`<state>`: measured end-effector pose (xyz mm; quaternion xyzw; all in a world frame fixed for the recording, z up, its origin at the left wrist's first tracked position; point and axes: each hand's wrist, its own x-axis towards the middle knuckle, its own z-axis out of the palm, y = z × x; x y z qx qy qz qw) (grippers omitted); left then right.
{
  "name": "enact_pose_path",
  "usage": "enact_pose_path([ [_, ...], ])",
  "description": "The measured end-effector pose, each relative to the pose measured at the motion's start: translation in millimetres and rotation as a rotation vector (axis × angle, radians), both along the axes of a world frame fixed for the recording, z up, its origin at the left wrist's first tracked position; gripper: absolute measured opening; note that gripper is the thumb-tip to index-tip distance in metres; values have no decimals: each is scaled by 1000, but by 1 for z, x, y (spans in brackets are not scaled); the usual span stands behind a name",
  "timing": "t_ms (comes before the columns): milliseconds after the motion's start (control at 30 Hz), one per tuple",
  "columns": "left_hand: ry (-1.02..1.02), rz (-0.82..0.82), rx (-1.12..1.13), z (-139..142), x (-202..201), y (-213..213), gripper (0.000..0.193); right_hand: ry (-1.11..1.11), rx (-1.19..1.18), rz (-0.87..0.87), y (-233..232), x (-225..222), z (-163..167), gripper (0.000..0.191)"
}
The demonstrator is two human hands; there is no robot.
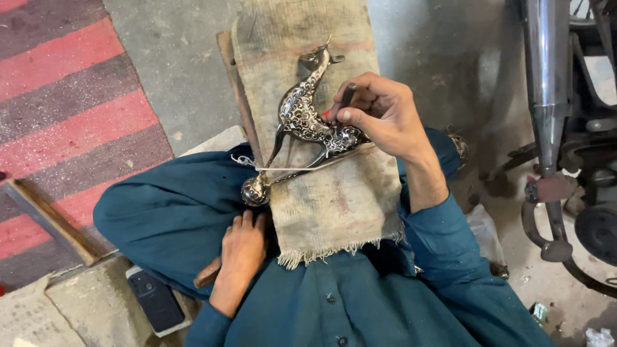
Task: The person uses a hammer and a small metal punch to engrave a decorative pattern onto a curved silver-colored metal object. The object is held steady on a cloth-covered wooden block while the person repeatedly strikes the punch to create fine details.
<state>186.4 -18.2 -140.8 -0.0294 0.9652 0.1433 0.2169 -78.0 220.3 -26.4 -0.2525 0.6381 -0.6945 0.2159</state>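
Observation:
A shiny engraved metal animal figure [302, 115] with a long neck lies on a burlap-covered board [321, 193] across my lap. A white cord [283, 168] crosses its base, next to a round metal knob [255, 191]. My right hand [379, 112] grips a thin dark tool [347, 95], its tip against the figure's body. My left hand [243, 247] rests on my teal-clad thigh, fingers loosely spread, by the board's left edge. A brown wooden handle [207, 275] pokes out under that wrist.
A red and grey striped mat [64, 96] lies to the left, with a wooden strip [48, 218] on it. A dark phone [154, 299] sits on a stone slab. A motorcycle's chrome exhaust [546, 64] and footpeg stand at the right on a concrete floor.

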Motion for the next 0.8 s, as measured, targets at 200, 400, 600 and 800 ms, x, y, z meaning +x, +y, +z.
enact_pose_path([
  [200, -413, 53, 87, 21, 8, -53, 50, 139, 89, -5, -3, 0, 0, 21],
  [400, -257, 394, 155, 91, 13, -126, 65, 142, 2, -7, -6, -1, -8, 21],
  [600, 249, 491, 1113, 125, -16, -94, 84, 75, -39, -23, -5, -2, -17, 20],
  [800, 253, 503, 568, 150, -81, -47, 66, 92, -59, -24, -5, -1, -19, 23],
])
